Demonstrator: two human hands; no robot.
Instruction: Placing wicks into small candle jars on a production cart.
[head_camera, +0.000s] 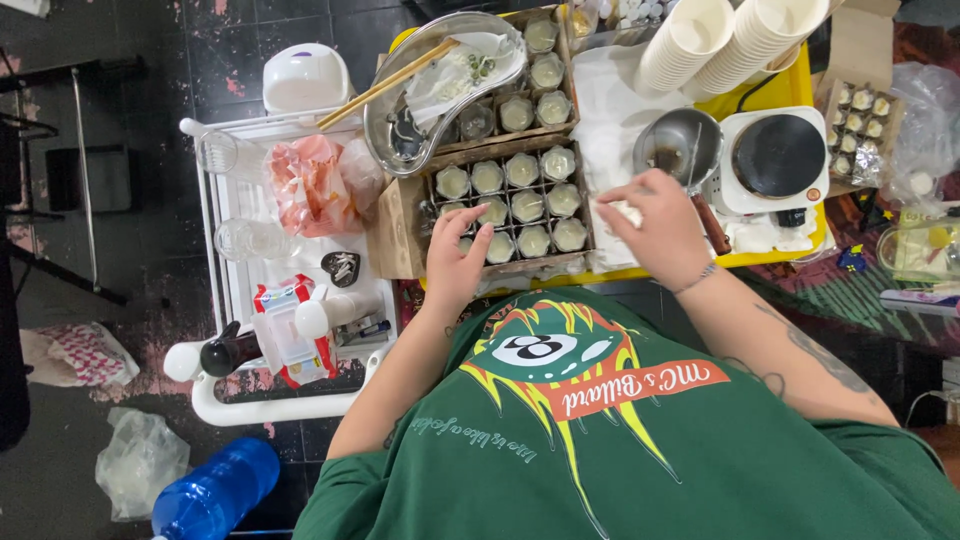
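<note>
Here, seen from above, a person in a green printed shirt (600, 430) works at a yellow table (770, 95). The left hand (455, 262) rests its curled fingers on a small glass jar of pale wax (500, 247) in the near row of a compartmented cardboard box (395, 230); whether it grips the jar or only touches it cannot be told. The right hand (660, 225), closed loosely around a scrap of white tissue (628, 212), lies on white paper (610, 100) just beside the box. Behind it stand a small steel pouring pot with a wooden handle (678, 148) and a white single-burner hotplate (775, 155); stacks of white paper cups (730, 40) rise beyond. A steel kidney-shaped tray (440, 85) carrying wooden chopsticks (385, 85) sits over a second box of jars (535, 75).

Judged from this, the jar is best steadied or lifted straight up, fingers on the rim and clear of the wax surface, so neighbouring jars stay seated in their cells. The tissue hand should stay well apart from the pot.
</note>
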